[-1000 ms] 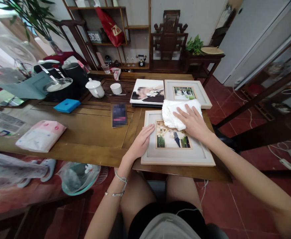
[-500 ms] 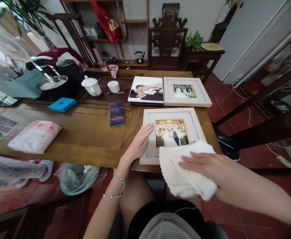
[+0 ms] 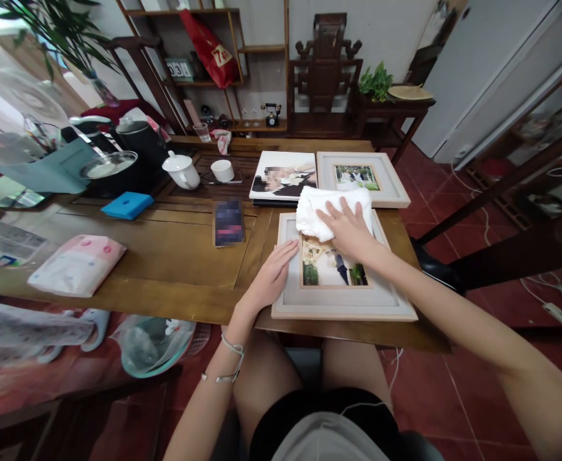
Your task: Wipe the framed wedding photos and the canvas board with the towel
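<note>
A light-framed picture [image 3: 290,301] with a couple's photo inside lies flat near the table's front edge. My left hand [image 3: 275,272] rests on its left side, fingers stretched out and holding nothing. Under the spread fingers of my right hand [image 3: 348,227] is a folded white cloth [image 3: 312,214], pressed flat on the top part of the frame. The cloth hides the upper strip of the photo. Behind lie a second framed picture [image 3: 396,189] and a photo album [image 3: 273,160] with a black-and-white cover, side by side.
On the wooden table [image 3: 189,262] are a dark pixelated packet [image 3: 229,222], a blue box [image 3: 127,205], a tissue pack [image 3: 77,266], a lidded white cup [image 3: 181,170] and a small white bowl [image 3: 222,170]. A lined bin [image 3: 153,346] stands below the front edge.
My right hand has moved the white cloth from the frame's lower right corner up and away to its top edge. My left hand stays on the frame's left side.
</note>
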